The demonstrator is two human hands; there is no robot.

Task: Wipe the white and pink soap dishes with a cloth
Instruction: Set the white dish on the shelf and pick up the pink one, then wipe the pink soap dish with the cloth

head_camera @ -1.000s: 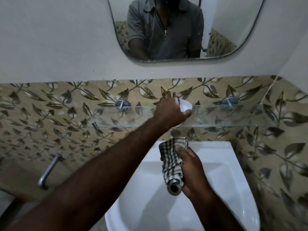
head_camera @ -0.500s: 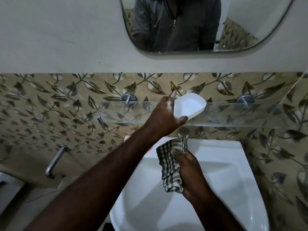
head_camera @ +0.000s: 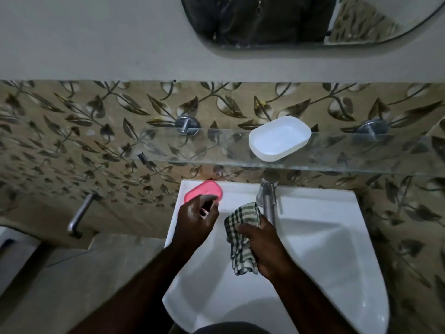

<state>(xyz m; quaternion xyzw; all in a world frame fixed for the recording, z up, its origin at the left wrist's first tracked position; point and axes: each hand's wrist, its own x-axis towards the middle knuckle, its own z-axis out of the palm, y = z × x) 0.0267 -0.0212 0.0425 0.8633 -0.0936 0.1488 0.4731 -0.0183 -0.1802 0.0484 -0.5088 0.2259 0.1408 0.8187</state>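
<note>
Pink oval plastic soap dish (head_camera: 203,192) sits at the basin's (head_camera: 313,249) back-left corner under your loosely curled left hand (head_camera: 196,219); your right hand (head_camera: 261,247) clutches the checked cloth (head_camera: 242,237).

White washbasin (head_camera: 320,239) below glass shelf (head_camera: 361,153); chrome tap (head_camera: 267,201) at its back rim; mirror (head_camera: 289,20) above; towel bar (head_camera: 79,216) left.

Left hand (head_camera: 196,219) loosely curled, right hand (head_camera: 261,247) clenched, both forearms extended.
</note>
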